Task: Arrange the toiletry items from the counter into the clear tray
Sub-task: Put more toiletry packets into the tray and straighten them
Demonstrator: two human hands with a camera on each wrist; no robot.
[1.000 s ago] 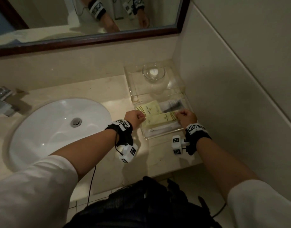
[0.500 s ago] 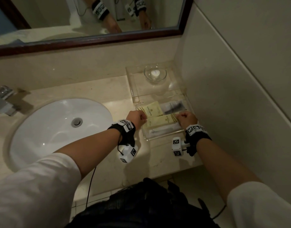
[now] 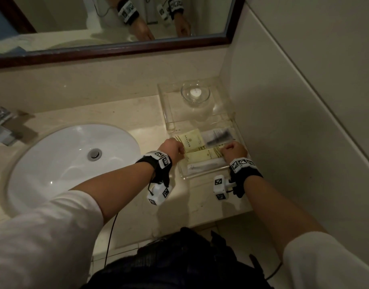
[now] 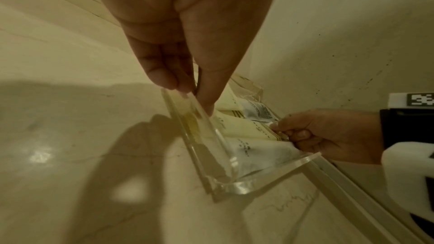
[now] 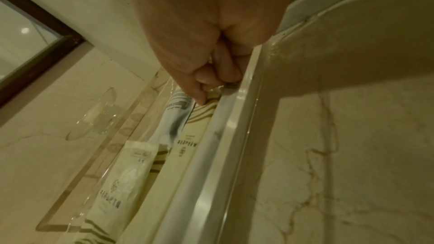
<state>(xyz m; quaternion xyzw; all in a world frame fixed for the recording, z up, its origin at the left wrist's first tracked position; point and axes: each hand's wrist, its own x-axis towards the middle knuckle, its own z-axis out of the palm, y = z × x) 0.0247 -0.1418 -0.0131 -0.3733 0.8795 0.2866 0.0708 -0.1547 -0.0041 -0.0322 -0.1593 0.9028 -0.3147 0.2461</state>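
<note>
The clear tray (image 3: 202,174) sits on the counter against the right wall. It holds a square yellow packet (image 3: 190,139), a long yellow packet (image 3: 202,156), a wrapped black comb (image 3: 218,136) and a white wrapped packet (image 3: 204,165). My left hand (image 3: 182,150) pinches the tray's left wall between thumb and fingers (image 4: 195,96). My right hand (image 3: 224,149) is curled at the tray's right wall (image 4: 288,133). Its thumb lies on the striped end of the long packet (image 5: 202,123). The tray's front wall (image 4: 258,179) is free.
A clear riser behind the tray carries a glass bowl (image 3: 195,93). The white sink (image 3: 54,163) and faucet (image 3: 2,126) lie to the left. The tiled wall (image 3: 283,122) stands right beside the tray. The counter's front edge (image 3: 200,222) is close below my wrists.
Both hands keep their hold at the tray's two sides. Only the head view drifts slightly.
</note>
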